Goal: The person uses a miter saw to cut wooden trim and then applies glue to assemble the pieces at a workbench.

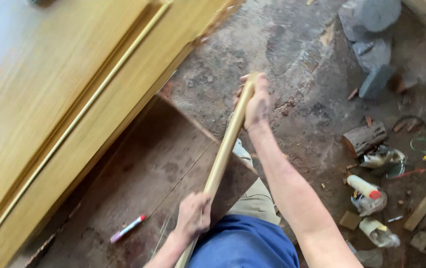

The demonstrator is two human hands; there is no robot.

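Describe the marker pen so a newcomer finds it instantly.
Start at the big yellow wooden panel on the left; below it lies a dark brown board. The marker pen rests there, left of the left hand: slim, white, red-tipped, the only small thing on that board.

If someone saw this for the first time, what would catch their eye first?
Probably the long pale wooden stick, gripped by the right hand at its far end and the left hand nearer the body. Next, the big yellow wooden door panel filling the left, and a pink-and-white marker on the brown board.
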